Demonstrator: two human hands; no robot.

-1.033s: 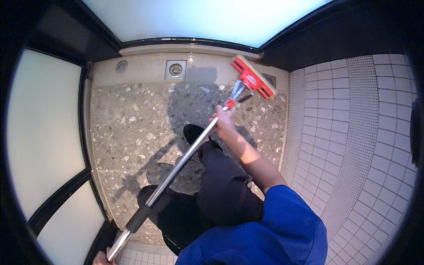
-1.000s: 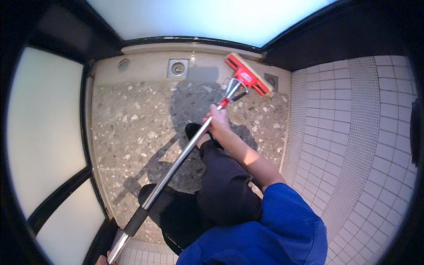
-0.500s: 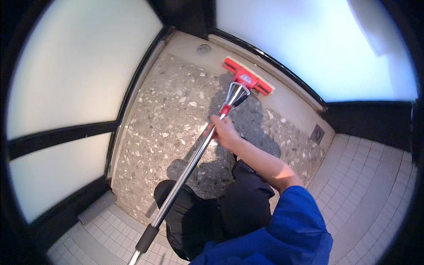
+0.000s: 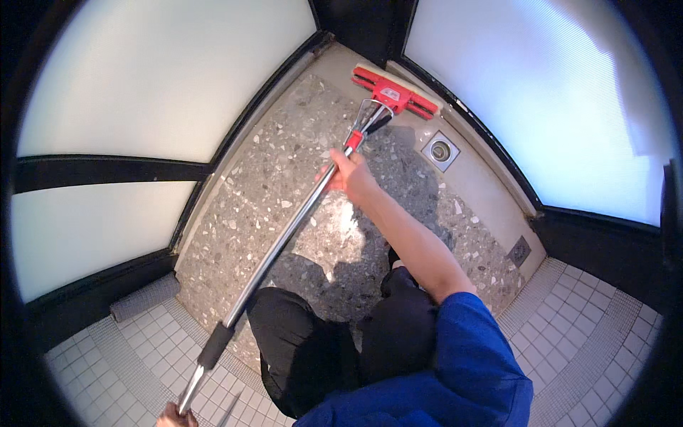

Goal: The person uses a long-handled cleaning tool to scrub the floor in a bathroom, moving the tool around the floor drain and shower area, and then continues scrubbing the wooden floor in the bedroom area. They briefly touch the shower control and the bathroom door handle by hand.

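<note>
My right hand is wrapped round the chrome pole of a sponge mop, just below its red collar, with the thumb lying along the pole. At the lower left edge, my left hand grips the pole's end and is partly cut off. The mop's red head, with a pale sponge strip, rests near the far corner on the floor's light border. A square metal floor drain with a round opening lies just right of the head. Speckled stone flooring stretches beneath the pole.
Frosted panels in black frames stand left and right, meeting at a dark corner post. A grey rolled mat lies at the left threshold. Pale tiles begin on both near sides. A dark square plate sits at the right.
The mop head has slid toward the far corner, uncovering the square drain. My left hand has come into view on the pole's end. The whole view has shifted slightly.
</note>
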